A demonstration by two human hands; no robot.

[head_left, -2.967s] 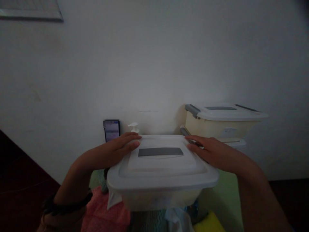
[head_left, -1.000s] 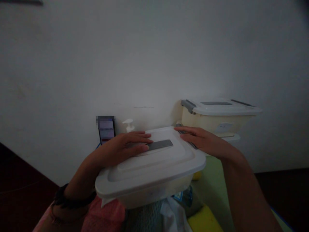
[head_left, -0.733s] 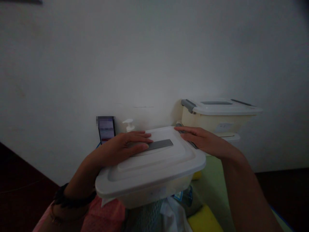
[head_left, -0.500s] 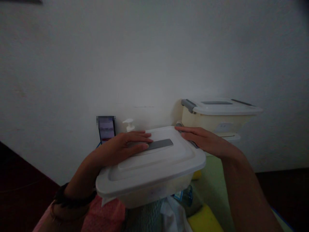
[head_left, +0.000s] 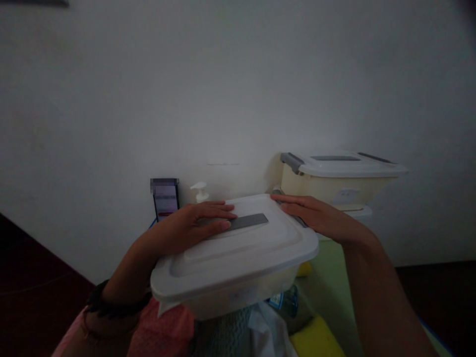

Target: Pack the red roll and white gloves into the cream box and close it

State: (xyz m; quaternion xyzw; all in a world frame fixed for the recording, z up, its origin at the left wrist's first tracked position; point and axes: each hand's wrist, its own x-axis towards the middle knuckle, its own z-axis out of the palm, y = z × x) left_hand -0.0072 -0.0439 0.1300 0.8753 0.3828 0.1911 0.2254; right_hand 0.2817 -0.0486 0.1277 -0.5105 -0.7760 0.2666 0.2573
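Observation:
A lidded plastic storage box (head_left: 238, 295) stands in front of me, its white lid (head_left: 245, 253) resting on top with a grey strip along the middle. My left hand (head_left: 197, 223) lies flat on the left part of the lid, fingers stretched toward the grey strip. On the right, my right hand (head_left: 316, 213) rests along the lid's edge by a grey latch (head_left: 300, 221), with its fingers extended. The far left side of the box is hidden behind my left hand and wrist.
A second lidded box (head_left: 342, 183) sits on another white lid at the back right, against the wall. A phone (head_left: 166, 198) and a white pump bottle (head_left: 201, 191) stand at the back. Nearer are a pink cloth (head_left: 163, 329), a white cloth (head_left: 269, 329), a bottle (head_left: 286, 301) and a yellow sponge (head_left: 316, 339).
Both hands keep the same place on the lid. The whole view has shifted very slightly; nothing was taken hold of or let go.

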